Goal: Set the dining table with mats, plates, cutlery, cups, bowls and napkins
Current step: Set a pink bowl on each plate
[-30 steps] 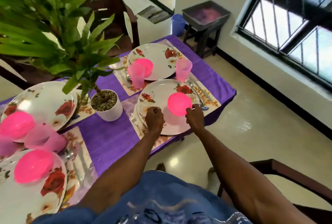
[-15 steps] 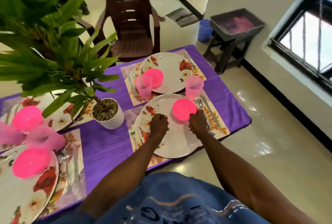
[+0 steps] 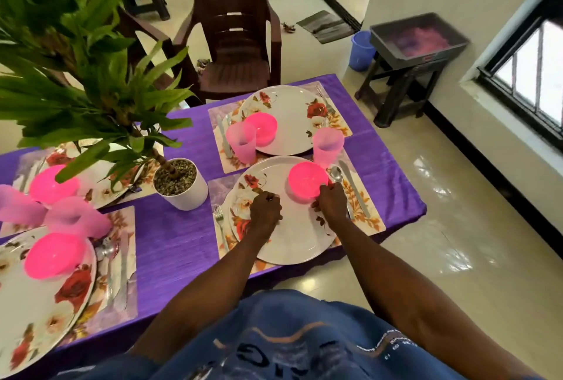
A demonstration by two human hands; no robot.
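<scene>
Places at the purple-covered table (image 3: 170, 245) are mostly laid: four mats with flowered plates can be counted, and on each plate a pink bowl is set. At the nearest right place, the plate (image 3: 286, 245) lies on its mat (image 3: 365, 215), with the fork (image 3: 220, 221) at its left edge and the spoon (image 3: 336, 174) and knife (image 3: 355, 194) on the mat at the right. The pink cup (image 3: 327, 146) stands just behind the pink bowl (image 3: 307, 180).

The left hand (image 3: 265, 207) is clenched over the plate, and whether anything is held in it cannot be told. The right hand (image 3: 332, 200) is curled at the near rim of the bowl; the fingers seem to touch or pinch the rim, but this is not shown clearly.

Napkins are seen nowhere on the table, so this part is judged to be left. Cups at the left places appear tipped together and may need to be set upright.
</scene>
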